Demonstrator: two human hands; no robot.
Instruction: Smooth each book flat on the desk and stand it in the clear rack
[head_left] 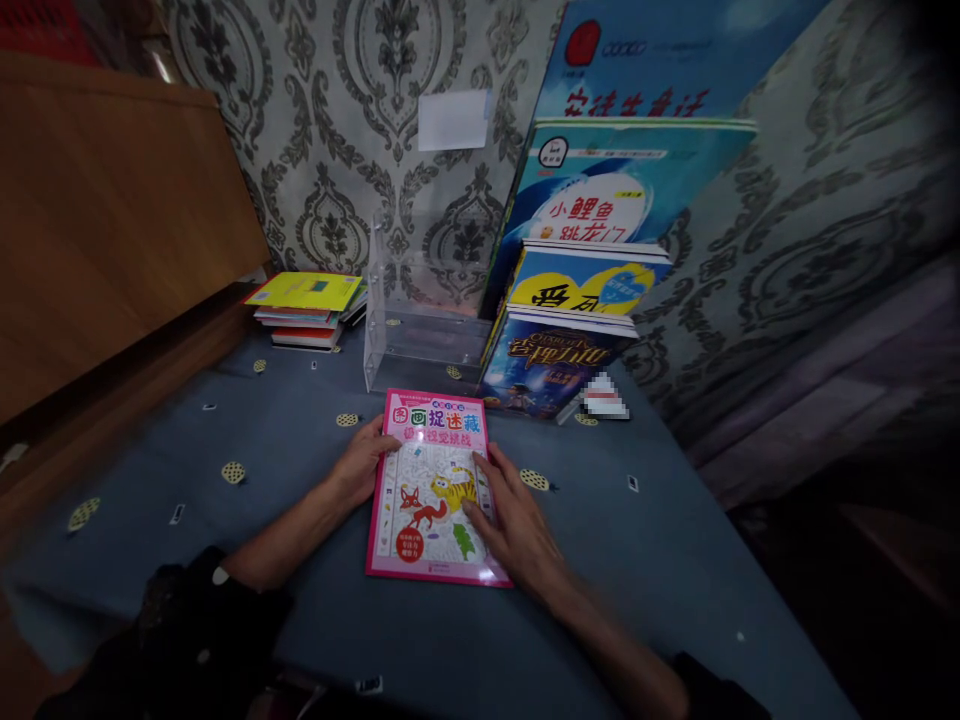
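Note:
A pink picture book, with a fox and a yellow striped cat on its cover, lies face up on or just above the blue tablecloth. My left hand grips its upper left edge, thumb over the cover and the other fingers tucked out of sight. At the right edge, my right hand holds the book with its thumb and a finger resting on the cover. Just behind the book stands a clear acrylic book rack, its right half filled with upright books in tiers.
A stack of books with a yellow one on top lies left of the rack. A small white triangular object is at the rack's right. A wooden cabinet borders the table at the left; patterned wallpaper rises behind, bearing a white paper.

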